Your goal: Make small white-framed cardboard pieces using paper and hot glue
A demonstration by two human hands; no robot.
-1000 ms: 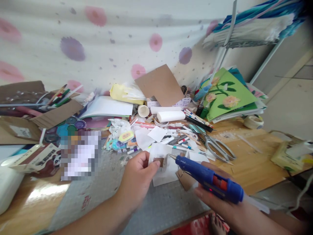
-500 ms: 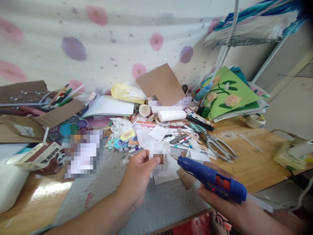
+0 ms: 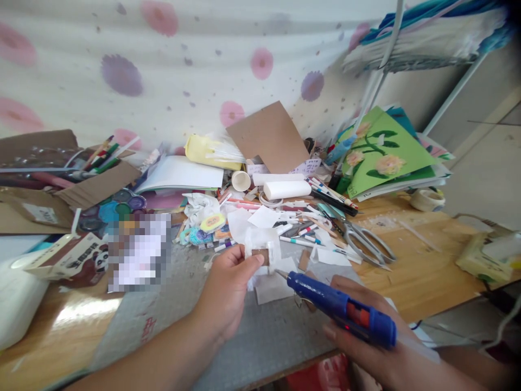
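Note:
Between thumb and fingers, my left hand (image 3: 230, 282) pinches a small piece of brown cardboard wrapped in white paper (image 3: 260, 244). My right hand (image 3: 366, 326) is wrapped round a blue hot glue gun (image 3: 342, 309) with a small red light lit on its side. Its metal nozzle points left, close to the lower right edge of the wrapped piece; whether it touches cannot be made out. A clear glue stick juts from the gun's rear. Below the wrapped piece, a sheet of white paper (image 3: 274, 285) lies on the grey cutting mat (image 3: 175, 326).
Scissors (image 3: 368, 244) lie right of many scattered markers and paper scraps. Behind them are white rolls (image 3: 287, 189) and a cardboard sheet (image 3: 268, 133). A cardboard box (image 3: 32, 209) and a panda-printed carton (image 3: 77, 258) stand left. A tape roll (image 3: 427, 200) sits far right.
The glue gun has moved left and slightly down, its nozzle now nearer the wrapped piece's lower edge. My left hand has shifted slightly left with the piece still pinched.

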